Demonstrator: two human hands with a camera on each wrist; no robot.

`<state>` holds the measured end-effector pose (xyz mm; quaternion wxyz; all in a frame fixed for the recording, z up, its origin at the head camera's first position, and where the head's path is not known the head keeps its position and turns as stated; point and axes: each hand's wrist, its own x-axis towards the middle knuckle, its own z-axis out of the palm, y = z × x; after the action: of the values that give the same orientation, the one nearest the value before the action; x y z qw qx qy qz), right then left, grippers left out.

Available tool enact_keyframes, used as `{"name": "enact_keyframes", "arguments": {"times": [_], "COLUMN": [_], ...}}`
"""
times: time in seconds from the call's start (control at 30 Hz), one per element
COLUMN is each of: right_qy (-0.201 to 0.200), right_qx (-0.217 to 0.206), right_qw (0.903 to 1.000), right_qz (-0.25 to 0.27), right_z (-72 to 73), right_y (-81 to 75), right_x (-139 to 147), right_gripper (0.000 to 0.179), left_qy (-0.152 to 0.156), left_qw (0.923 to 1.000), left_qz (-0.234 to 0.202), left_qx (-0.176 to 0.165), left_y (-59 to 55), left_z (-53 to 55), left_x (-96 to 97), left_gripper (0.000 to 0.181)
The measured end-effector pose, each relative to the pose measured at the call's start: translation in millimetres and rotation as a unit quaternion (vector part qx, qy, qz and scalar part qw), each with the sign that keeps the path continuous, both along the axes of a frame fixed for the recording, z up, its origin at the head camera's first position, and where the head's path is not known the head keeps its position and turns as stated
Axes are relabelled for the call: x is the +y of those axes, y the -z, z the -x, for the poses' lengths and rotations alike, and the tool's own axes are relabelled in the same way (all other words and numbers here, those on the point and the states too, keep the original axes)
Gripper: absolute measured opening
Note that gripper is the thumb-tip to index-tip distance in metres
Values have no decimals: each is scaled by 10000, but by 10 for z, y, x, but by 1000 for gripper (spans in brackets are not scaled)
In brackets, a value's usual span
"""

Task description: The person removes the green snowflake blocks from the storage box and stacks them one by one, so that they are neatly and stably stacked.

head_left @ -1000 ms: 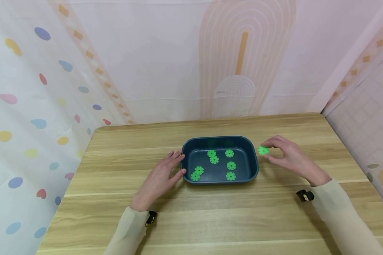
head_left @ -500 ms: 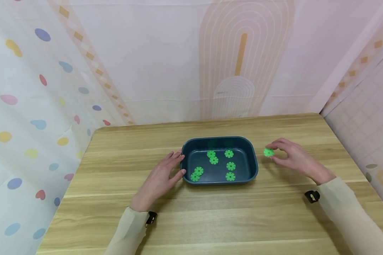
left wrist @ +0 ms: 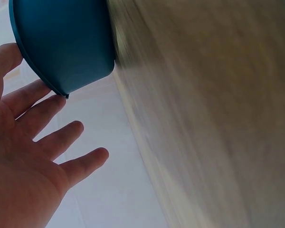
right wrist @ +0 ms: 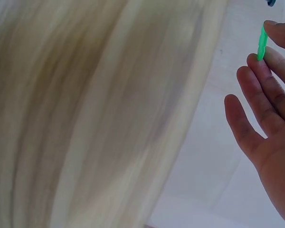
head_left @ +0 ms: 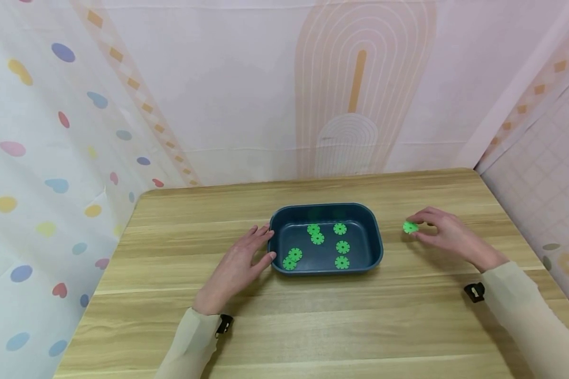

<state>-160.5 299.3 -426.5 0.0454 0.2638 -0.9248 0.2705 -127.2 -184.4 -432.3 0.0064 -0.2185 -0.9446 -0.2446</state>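
Observation:
A dark blue oblong tray [head_left: 326,272] stands on the table in the head view, with several green notched discs [head_left: 343,247] lying flat inside, some overlapping. At the tray's left end, my left hand [head_left: 234,268] touches the rim with loosely spread fingers; the left wrist view shows the thumb and fingertips at the edge of the tray [left wrist: 61,42]. To the right of the tray, my right hand [head_left: 448,234] pinches another green notched disc [head_left: 410,227] between thumb and fingertips, above the table. In the right wrist view that disc [right wrist: 261,42] appears edge-on.
The wood-grain table [head_left: 275,326] reaches back to a patterned curtain [head_left: 246,95]. Curtain fabric [head_left: 42,210] also hangs along the left side and the right. Each sleeve has a black clip-like piece [head_left: 474,292] by the wrist.
My right hand has moved to the right, away from the tray, carrying the pinched green disc. The left hand keeps its place at the tray's rim.

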Motion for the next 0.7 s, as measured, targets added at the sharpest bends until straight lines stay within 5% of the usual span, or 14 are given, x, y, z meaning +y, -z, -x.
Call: {"name": "enact_keyframes", "arguments": {"times": [0.7], "right_qy": [84], "right_qx": [-1060], "right_qw": [9939], "right_qz": [-277], "right_z": [45], "right_y": [96], "right_x": [25], "right_gripper": [31], "left_qy": [56], "left_qw": [10000], "left_qz": [14], "left_qx": [41], "left_y": [8], "left_z": [10], "left_x": [-10], "left_gripper": [56]}}
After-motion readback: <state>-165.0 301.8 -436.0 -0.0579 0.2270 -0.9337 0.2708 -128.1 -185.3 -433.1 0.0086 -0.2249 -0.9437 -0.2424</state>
